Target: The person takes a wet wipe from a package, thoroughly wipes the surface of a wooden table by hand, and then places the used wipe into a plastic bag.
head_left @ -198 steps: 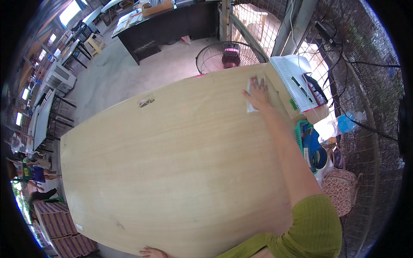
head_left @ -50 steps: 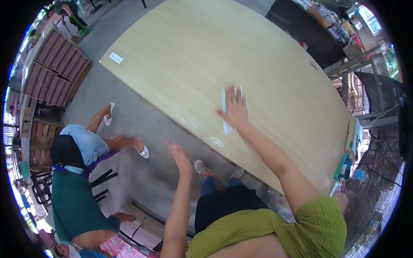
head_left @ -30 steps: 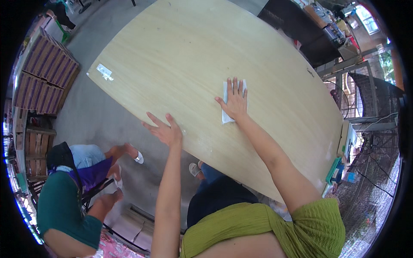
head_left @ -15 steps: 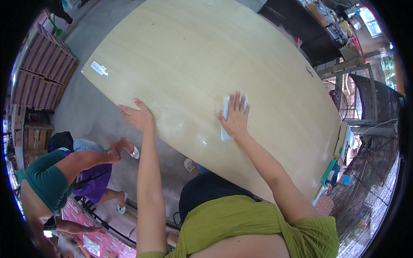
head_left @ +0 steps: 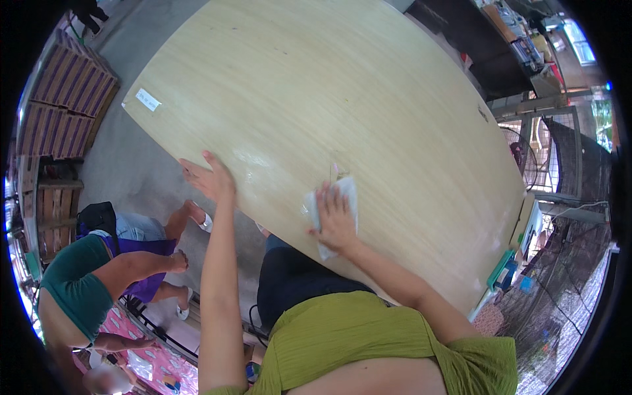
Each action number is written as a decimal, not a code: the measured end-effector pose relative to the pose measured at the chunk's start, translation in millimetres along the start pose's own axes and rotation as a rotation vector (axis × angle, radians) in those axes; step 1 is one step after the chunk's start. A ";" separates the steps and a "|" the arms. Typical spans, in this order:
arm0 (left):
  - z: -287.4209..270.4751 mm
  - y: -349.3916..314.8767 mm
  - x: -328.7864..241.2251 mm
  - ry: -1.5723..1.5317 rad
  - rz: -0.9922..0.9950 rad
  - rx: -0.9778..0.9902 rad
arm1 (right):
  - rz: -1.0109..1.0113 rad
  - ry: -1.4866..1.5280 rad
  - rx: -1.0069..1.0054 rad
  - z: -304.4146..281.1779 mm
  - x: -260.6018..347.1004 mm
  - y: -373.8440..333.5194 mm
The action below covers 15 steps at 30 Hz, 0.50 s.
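A large, pale wood-coloured tabletop [head_left: 296,92] stretches out in front of me. My right hand [head_left: 337,220] presses a folded whitish cloth [head_left: 350,194] onto its surface, palm down and fingers laid out flat. Part of the cloth is hidden under the palm. Just beyond the cloth is a small, shiny clear patch [head_left: 338,171], perhaps tape. My left hand [head_left: 210,179] rests at the near left edge of the tabletop, fingers apart and holding nothing.
A white label [head_left: 148,100] is stuck near the tabletop's left corner. Striped cartons [head_left: 62,99] are stacked beyond the grey floor at left. A person in a green top [head_left: 79,283] bends at lower left. Green and blue items [head_left: 503,273] lie by the right edge.
My right hand has slid the cloth toward me and to the left across the tabletop. My left hand stays at the edge. The person at left has shifted slightly.
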<state>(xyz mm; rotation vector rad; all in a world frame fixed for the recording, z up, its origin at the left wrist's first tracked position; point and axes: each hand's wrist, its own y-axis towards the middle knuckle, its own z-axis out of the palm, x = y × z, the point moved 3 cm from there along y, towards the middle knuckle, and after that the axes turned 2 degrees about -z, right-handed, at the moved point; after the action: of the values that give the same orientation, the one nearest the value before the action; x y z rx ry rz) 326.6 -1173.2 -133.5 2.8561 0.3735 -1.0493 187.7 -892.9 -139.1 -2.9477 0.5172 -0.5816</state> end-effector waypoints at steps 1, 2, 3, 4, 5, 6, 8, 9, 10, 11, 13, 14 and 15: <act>0.5 1.2 -1.2 0.003 0.011 0.008 | -0.021 -0.003 0.013 -4.4 5.8 8.3; 0.2 2.5 -0.7 0.008 0.018 0.013 | -0.046 -0.006 0.028 -8.5 11.2 18.6; -0.5 3.1 0.1 -0.003 0.044 -0.007 | -0.075 -0.008 0.045 -11.9 16.9 31.9; -1.3 4.5 4.3 -0.012 0.074 -0.033 | -0.052 -0.033 0.004 -17.6 19.4 54.2; -1.6 5.9 8.4 -0.022 0.106 -0.059 | -0.029 -0.058 -0.038 -25.5 17.3 86.5; -1.0 6.4 12.6 -0.035 0.105 -0.051 | -0.003 -0.083 -0.081 -32.2 14.5 118.1; 4.4 7.2 10.2 -0.082 0.124 -0.025 | 0.054 -0.102 -0.200 -41.8 -0.2 175.1; 4.8 8.6 11.7 -0.079 0.122 0.000 | 0.093 -0.111 -0.241 -48.5 -7.7 204.4; 4.0 10.4 13.1 -0.075 0.122 0.029 | 0.136 -0.118 -0.281 -55.5 -15.4 232.9; 2.3 10.0 14.0 -0.106 0.121 0.069 | 0.179 -0.125 -0.316 -59.3 -19.4 257.2; -3.3 18.8 17.3 -0.238 0.118 0.143 | 0.238 -0.124 -0.390 -64.7 -20.2 299.1; -6.0 25.4 21.1 -0.335 0.112 0.175 | 0.267 -0.126 -0.421 -66.8 -14.5 316.1; -5.7 36.6 22.1 -0.434 0.109 0.213 | 0.244 -0.148 -0.376 -61.4 -2.2 330.3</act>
<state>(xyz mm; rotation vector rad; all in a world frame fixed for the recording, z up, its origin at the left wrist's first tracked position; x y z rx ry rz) 355.7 -1203.2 -143.9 2.6663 0.0744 -1.7223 59.9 -1203.6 -134.2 -3.1598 1.0533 -0.2586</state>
